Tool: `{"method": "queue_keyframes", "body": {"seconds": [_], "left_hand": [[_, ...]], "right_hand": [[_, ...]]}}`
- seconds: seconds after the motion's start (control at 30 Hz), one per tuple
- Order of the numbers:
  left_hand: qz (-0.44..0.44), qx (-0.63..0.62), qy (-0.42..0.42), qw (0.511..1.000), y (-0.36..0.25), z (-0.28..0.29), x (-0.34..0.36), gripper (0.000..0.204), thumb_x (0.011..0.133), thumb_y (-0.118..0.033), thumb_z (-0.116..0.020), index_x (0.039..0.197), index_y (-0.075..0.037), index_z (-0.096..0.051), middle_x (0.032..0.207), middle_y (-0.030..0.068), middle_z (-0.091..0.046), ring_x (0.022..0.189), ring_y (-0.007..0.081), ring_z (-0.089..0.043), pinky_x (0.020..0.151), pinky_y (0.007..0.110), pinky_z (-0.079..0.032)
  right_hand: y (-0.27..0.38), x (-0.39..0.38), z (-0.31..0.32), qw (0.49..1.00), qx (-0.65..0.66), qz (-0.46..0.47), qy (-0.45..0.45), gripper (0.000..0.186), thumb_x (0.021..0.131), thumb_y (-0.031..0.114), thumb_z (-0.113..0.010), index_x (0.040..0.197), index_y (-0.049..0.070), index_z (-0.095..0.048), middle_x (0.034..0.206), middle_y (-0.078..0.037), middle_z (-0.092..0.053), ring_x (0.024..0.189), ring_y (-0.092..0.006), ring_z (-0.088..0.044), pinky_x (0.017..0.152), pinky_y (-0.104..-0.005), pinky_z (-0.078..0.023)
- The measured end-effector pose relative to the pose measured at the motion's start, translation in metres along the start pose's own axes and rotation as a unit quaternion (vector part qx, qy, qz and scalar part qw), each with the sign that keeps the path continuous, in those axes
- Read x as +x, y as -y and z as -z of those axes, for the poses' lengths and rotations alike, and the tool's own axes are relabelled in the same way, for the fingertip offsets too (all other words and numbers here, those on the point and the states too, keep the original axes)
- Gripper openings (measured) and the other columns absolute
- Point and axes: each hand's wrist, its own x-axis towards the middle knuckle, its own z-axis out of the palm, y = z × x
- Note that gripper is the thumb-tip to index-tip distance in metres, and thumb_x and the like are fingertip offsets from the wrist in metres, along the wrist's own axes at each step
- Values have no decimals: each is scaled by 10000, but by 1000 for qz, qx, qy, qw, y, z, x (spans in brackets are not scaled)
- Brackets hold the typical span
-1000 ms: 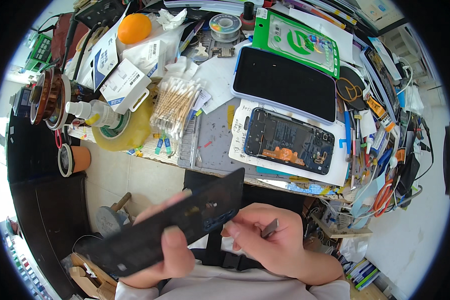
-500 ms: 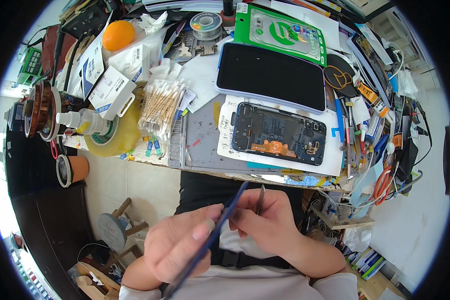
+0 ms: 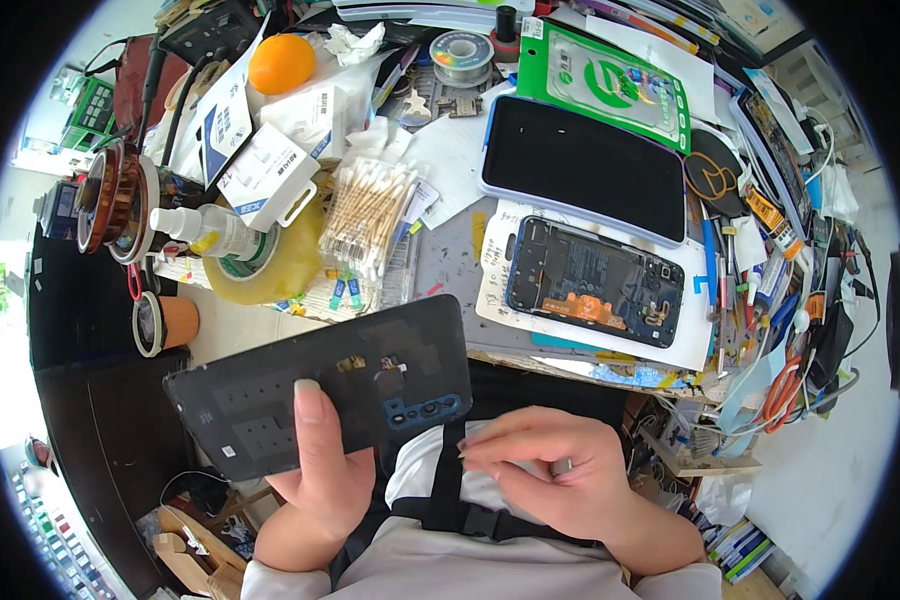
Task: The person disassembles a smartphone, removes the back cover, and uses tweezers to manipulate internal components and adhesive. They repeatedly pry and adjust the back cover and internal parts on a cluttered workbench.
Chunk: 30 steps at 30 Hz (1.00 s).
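Cover [image 3: 260,400] gripped in left hand [image 3: 328,465] partly hides bench edge [image 3: 518,361]; right hand [image 3: 550,440] clasps grey tool [image 3: 562,466]; swabs [image 3: 370,215] beyond.

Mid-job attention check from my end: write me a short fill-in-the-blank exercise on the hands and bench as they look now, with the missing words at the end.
1. The flat black panel is held in the person's ____.
2. The card under the opened phone is ____ in colour.
3. On the bench, the opened phone lies to the ____ of the cotton swabs.
4. The flat package beyond the dark-screened phone has a ____ border.

Missing words: left hand; white; right; green.
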Motion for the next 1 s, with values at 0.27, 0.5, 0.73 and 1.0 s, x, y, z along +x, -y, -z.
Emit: {"method": "queue_keyframes", "body": {"seconds": [0.27,0.5,0.73,1.0], "left_hand": [[-49,281,224,932,-11,13,-6,468,1061,-325,-476,1301,72,-539,1234,187,-669,1003,256,-661,851,350,-548],[-181,273,369,870,-11,16,3,412,898,40,-691,1291,57,-567,1147,318,-682,1027,468,-734,802,443,-642],[-184,262,328,889,-4,20,-4,452,935,15,-639,1368,57,-518,1098,282,-707,985,438,-743,808,438,-623],[-86,362,147,916,-5,17,-5,492,1036,-380,-501,1100,82,-658,818,121,-693,653,248,-657,586,316,-505]], "right_hand": [[0,13,-22,954,284,-91,-40,196,1006,4,-626,1174,-40,-717,1107,-99,-743,879,-64,-682,651,-200,-512],[-1,14,-19,947,284,-134,-74,170,994,1,-635,1130,-56,-719,983,-90,-760,836,-94,-694,692,-222,-542],[-16,12,-12,958,216,-173,-79,119,931,-13,-656,1004,-23,-750,898,-56,-755,752,-53,-667,566,-181,-456],[-6,12,-9,970,186,-145,-57,163,960,-43,-642,1091,-88,-727,1066,-172,-742,848,-186,-719,727,-286,-580]]}}
